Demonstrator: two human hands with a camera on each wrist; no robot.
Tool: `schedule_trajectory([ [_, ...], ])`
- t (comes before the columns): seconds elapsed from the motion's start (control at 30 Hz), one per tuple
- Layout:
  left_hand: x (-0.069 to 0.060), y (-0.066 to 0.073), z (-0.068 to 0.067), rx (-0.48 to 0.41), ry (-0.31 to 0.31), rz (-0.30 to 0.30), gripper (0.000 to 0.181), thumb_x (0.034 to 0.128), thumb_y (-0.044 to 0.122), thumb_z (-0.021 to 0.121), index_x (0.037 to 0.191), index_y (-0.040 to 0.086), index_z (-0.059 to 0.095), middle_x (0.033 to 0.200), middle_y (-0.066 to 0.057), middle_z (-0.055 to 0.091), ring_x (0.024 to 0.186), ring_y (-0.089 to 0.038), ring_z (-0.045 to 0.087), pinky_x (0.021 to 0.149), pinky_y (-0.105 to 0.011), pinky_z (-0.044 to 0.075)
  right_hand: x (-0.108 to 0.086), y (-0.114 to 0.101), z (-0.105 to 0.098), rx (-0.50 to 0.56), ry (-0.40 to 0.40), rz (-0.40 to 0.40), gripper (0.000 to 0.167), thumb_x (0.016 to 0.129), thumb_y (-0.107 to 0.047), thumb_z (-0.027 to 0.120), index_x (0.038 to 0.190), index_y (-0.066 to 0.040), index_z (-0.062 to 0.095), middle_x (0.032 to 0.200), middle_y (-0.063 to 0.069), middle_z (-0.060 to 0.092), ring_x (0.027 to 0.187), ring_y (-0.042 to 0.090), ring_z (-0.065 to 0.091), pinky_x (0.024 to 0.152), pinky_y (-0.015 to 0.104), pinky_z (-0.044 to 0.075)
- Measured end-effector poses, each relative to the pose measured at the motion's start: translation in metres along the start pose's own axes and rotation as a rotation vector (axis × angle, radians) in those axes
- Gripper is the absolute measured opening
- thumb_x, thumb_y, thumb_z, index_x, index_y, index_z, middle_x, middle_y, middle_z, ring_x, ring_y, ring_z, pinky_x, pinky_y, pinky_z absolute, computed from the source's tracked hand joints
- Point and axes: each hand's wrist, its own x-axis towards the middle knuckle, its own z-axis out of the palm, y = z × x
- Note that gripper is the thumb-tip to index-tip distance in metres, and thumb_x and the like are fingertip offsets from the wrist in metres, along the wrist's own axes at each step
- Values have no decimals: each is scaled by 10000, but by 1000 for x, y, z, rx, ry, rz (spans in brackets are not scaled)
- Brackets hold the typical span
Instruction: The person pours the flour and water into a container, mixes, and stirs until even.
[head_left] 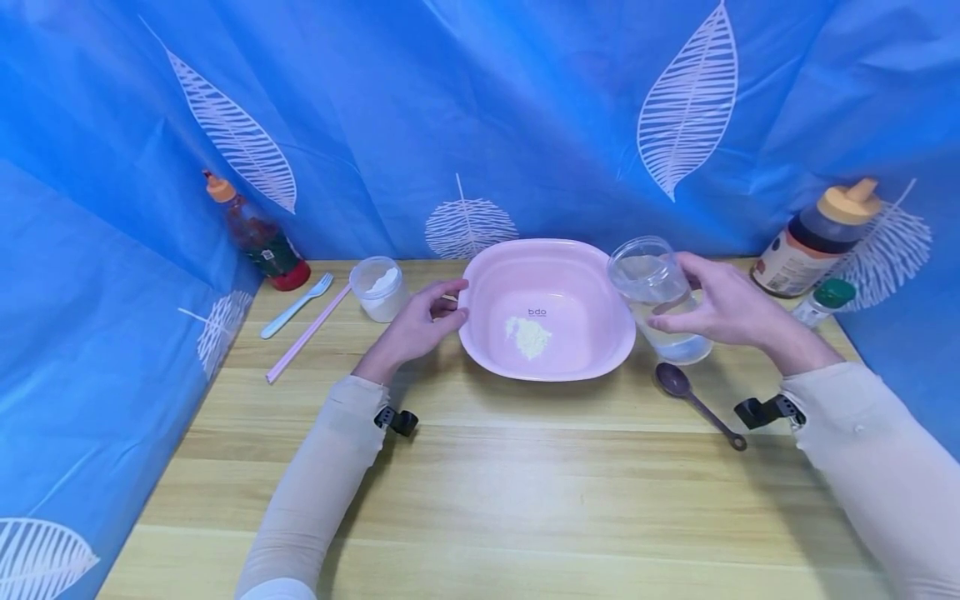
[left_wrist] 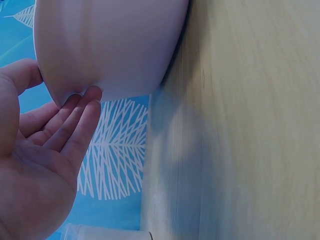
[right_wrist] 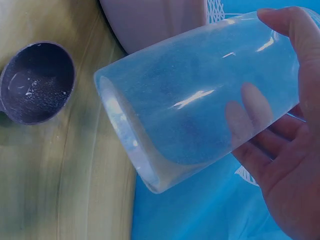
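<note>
A pink basin stands on the table with a small heap of pale powder on its bottom. My left hand pinches the basin's left rim; in the left wrist view the thumb and fingers lie on either side of the rim. My right hand grips a clear jar, fingers on one side and thumb on the other. The jar is tilted, its mouth leaning left at the basin's right rim. Whether liquid is flowing from it I cannot tell. Below the jar lies a dark spoon.
A tub of white powder stands left of the basin, near a pink stick and a light blue fork. A red sauce bottle is at the back left. A dark sauce bottle and green-capped container stand at the right.
</note>
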Motion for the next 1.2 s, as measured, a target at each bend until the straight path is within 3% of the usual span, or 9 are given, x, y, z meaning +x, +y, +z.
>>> schedule_trajectory([
  [0.23,0,0,2,-15,3,28,590,1043,214,682,1587,53,519,1530,-198,586,1299,-389,668,1100,-521,572,3,0,-2,-42,-51,28,771,845,-339,938,1461,-88,549,1387,228,683,1278,421,617,1101,701,465],
  [0.57,-1,1,2,-13,13,19,582,1038,221,685,1579,70,533,1544,-183,577,1299,-385,666,1090,-524,580,7,-1,-4,-86,-82,-5,826,835,-343,944,1491,-56,532,1388,228,684,1232,401,648,1078,666,506],
  [1.2,-1,0,2,-22,11,26,580,1042,210,682,1582,63,529,1525,-187,588,1284,-376,668,1075,-504,587,9,-6,-6,-174,-71,-83,808,807,-368,955,1469,-76,593,1252,136,746,1070,295,682,939,519,555],
])
